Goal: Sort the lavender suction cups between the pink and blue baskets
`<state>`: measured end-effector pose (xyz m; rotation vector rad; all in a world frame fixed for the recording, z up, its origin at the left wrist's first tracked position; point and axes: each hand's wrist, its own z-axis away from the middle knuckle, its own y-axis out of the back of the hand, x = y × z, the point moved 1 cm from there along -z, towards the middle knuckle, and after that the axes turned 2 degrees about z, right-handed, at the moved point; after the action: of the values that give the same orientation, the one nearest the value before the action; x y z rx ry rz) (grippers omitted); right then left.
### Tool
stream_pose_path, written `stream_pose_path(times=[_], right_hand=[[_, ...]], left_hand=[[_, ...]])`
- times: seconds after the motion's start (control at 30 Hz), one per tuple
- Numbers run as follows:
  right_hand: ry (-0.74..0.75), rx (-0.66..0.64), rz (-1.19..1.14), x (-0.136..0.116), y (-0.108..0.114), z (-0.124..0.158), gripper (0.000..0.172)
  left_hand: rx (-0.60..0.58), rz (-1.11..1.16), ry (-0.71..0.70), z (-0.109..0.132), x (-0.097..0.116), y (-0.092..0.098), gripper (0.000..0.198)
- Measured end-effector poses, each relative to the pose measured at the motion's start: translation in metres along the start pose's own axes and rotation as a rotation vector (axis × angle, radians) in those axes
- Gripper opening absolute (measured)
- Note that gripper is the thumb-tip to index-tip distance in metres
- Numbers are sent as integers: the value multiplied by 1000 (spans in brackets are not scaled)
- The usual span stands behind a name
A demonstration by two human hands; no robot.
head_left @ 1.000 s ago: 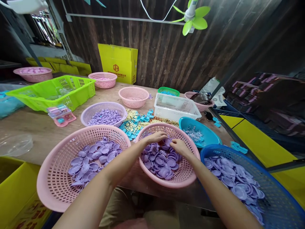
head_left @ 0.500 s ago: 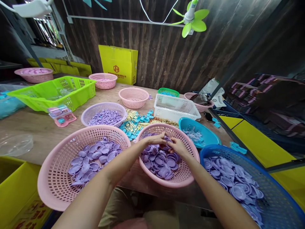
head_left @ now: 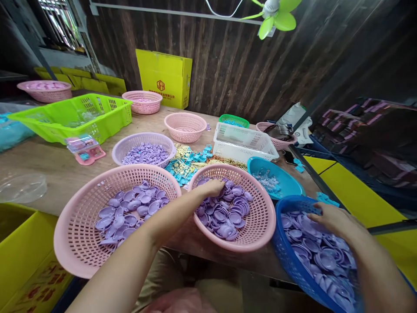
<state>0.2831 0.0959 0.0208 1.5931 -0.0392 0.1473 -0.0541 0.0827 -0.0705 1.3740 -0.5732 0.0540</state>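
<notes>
My left hand (head_left: 214,187) is in the middle pink basket (head_left: 264,217), over a heap of small purple plastic dishes (head_left: 224,213). Its fingers are curled closed, and whatever they may hold is hidden. Over the far rim of the blue basket (head_left: 282,261) reaches my right hand (head_left: 334,221), with thumb and fingers apart and nothing visible between them. Purple dishes and lids (head_left: 325,258) fill that basket just below it. Left of my forearm, a larger pink basket (head_left: 74,226) contains loose purple oval pieces (head_left: 130,208).
Behind stand a lilac basket (head_left: 119,150) of tiny purple parts, a white crate (head_left: 244,150) and a teal basin (head_left: 295,187). Blue and cream pieces (head_left: 185,167) lie between them. A lime crate (head_left: 114,121) and a pink toy case (head_left: 89,153) are at the left.
My right hand has left my left hand at the middle basket and moved right to the blue basket. My left hand has stayed over the middle basket. The view has tilted slightly down.
</notes>
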Motion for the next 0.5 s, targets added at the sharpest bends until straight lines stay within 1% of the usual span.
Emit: stream_pose_path(times=[0.03,0.07,0.13,0.23,0.33,0.4,0.5], right_hand=[[5,3,17,-1,-2,0,19],[27,-17,13,-8,-4,1,27],[111,-62,-55,-37,-5,3,33],[249,-132,-161,-95,-8,0,29],[407,-186,-179,-146,-18,-11,27],[505,-196,-174,-171,-28,-18,29],[597,-248,-151,-197,-41,-25,30]], left_hand=[[-3,-1,-4,0,0,0,31],[-3,-1,-11,1,0,1,29],[1,2,-29,2,1,5,26],[12,22,-45,5,0,9,24],[25,53,-39,5,-1,8,27],[30,73,-26,3,-1,7,25],[37,118,-2,0,2,8,19]])
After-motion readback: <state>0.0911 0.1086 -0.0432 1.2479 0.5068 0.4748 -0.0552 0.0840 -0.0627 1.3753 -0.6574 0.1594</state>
